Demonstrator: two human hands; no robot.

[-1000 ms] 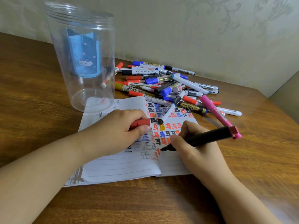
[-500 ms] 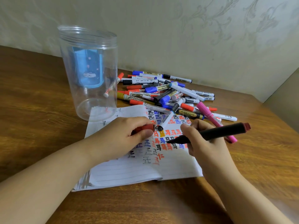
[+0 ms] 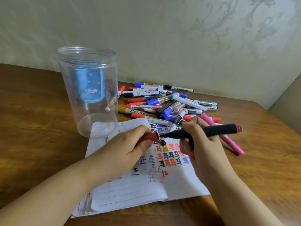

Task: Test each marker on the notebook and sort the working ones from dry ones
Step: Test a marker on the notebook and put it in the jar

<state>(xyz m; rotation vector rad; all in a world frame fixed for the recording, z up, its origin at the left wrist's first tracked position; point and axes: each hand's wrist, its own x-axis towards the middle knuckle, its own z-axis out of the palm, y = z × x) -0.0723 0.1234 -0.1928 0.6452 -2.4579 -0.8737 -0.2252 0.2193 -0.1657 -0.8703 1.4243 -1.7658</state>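
Marker tip lifted off the notebook on the table, now level with the red cap pinched in left hand; right hand grips black marker, likely recapping; untested pile behind both hands

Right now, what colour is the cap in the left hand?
Red cap, gripped by left hand; head view.

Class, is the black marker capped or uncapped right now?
Uncapped. The right hand holds the black marker with its tip bare, pointing at the red cap gripped in the left hand, just short of it.
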